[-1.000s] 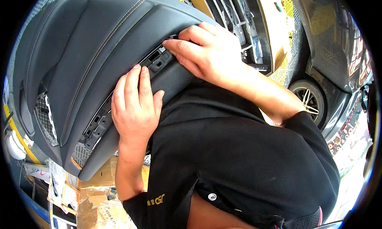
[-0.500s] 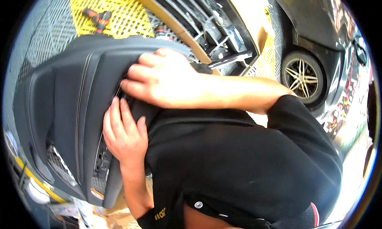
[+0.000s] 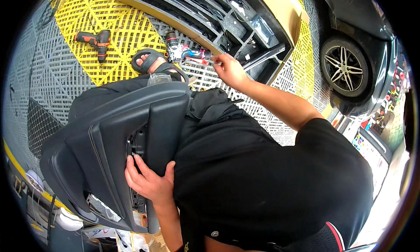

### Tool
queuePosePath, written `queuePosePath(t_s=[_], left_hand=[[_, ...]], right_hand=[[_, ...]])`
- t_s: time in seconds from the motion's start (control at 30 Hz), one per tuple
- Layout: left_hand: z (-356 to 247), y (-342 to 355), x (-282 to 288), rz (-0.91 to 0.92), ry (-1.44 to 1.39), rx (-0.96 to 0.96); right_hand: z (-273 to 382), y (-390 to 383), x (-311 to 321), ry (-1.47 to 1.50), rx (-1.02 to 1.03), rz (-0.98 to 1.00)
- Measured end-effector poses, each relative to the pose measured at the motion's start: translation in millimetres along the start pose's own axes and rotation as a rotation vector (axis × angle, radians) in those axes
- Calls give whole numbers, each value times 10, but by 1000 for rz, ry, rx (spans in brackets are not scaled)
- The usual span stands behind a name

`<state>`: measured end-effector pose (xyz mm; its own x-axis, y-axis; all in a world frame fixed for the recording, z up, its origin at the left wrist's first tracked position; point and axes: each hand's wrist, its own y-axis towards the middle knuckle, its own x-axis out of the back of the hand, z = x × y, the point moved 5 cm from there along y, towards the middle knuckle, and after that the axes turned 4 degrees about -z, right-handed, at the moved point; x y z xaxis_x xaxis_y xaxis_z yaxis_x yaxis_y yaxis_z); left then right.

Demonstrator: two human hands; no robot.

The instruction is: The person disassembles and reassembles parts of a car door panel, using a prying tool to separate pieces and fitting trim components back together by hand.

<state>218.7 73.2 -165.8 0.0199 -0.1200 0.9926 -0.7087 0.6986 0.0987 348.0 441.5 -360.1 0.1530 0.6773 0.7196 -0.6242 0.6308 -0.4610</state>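
Observation:
My left hand [image 3: 149, 177] rests fingers apart on a dark door panel [image 3: 116, 134] with stitched seams, fingertips at its slotted strip [image 3: 138, 142]. The panel lies over my lap. My right hand [image 3: 227, 69] reaches out beside a red and black power tool [image 3: 175, 48]; its fingers are curled, and what they hold, if anything, is too small to make out. Another black and orange drill [image 3: 96, 42] lies on the yellow floor grating [image 3: 118, 15].
My sandalled foot [image 3: 155, 64] is beside the tools. An open compartmented box [image 3: 238, 29] of long trim pieces is at the top. A dark car with a spoked wheel [image 3: 343, 68] stands at the right. A white object [image 3: 70, 219] sits at lower left.
My right hand has left the panel and moved up toward the tools. The panel has turned and sits lower in view, with my left hand still on it. More floor and my foot show.

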Motion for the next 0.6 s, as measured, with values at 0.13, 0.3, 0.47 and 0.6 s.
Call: queuePosePath(t_s=[0.13,0.3,0.47,0.6], left_hand=[[13,23,-12,20,27,2],[15,29,-7,35,75,-11],[4,50,-10,68,26,26],[13,3,-9,88,3,51]], right_hand=[[-1111,59,-782,-308,-90,256],[-937,336,-1342,-415,-237,276],[-934,595,-1669,-317,-341,-109],[-1290,488,-1758,-193,-198,-161]])
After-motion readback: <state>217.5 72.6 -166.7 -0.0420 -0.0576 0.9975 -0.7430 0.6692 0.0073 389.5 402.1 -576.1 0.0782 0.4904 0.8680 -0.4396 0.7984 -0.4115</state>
